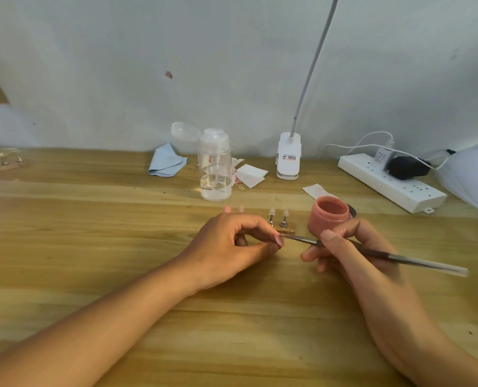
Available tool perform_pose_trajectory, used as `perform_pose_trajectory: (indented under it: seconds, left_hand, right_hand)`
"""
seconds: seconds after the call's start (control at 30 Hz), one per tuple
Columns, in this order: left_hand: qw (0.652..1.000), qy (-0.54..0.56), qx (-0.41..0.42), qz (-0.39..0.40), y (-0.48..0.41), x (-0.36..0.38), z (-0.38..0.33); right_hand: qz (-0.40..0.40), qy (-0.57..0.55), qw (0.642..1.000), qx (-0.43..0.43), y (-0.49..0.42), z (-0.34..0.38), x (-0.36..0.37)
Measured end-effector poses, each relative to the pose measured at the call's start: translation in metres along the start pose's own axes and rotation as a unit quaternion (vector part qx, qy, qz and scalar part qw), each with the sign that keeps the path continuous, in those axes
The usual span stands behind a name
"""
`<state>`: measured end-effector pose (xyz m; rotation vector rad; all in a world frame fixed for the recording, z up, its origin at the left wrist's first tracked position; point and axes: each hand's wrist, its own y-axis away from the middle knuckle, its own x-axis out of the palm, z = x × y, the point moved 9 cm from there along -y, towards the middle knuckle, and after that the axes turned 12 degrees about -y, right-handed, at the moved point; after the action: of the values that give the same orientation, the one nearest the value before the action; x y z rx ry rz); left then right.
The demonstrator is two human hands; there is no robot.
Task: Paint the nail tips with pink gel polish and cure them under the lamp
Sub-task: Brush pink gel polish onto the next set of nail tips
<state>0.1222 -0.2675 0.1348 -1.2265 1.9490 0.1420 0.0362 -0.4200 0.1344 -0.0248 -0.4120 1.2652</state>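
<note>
My left hand (232, 244) lies curled over the left part of a wooden nail tip holder (287, 232), thumb and forefinger pinched together at its front edge. Two clear nail tips (271, 212) stand on metal pegs to the right of that hand. Two pink tips (228, 209) show just behind its knuckles. My right hand (341, 247) grips a thin metal brush (399, 256) like a pen. The brush tip reaches left to my left forefinger. An open pink gel polish jar (330, 216) stands right behind my right hand. A white clip lamp (288, 156) stands at the back.
A clear pump bottle (214, 169) with liquid stands behind the holder, a blue cloth (166, 162) and white wipes (251, 174) beside it. A white power strip (385, 182) with plugs lies at the back right. Another nail tip holder (1, 163) sits far left.
</note>
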Motion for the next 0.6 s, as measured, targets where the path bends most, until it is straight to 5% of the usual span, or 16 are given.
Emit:
perform_pose_trajectory:
  seconds: [0.6]
  left_hand:
    - [1.000,0.006,-0.004,0.007,0.0005,0.0011,0.0008]
  right_hand:
    - [-0.016,-0.016,1.000,0.006,-0.0014,-0.0025,-0.0063]
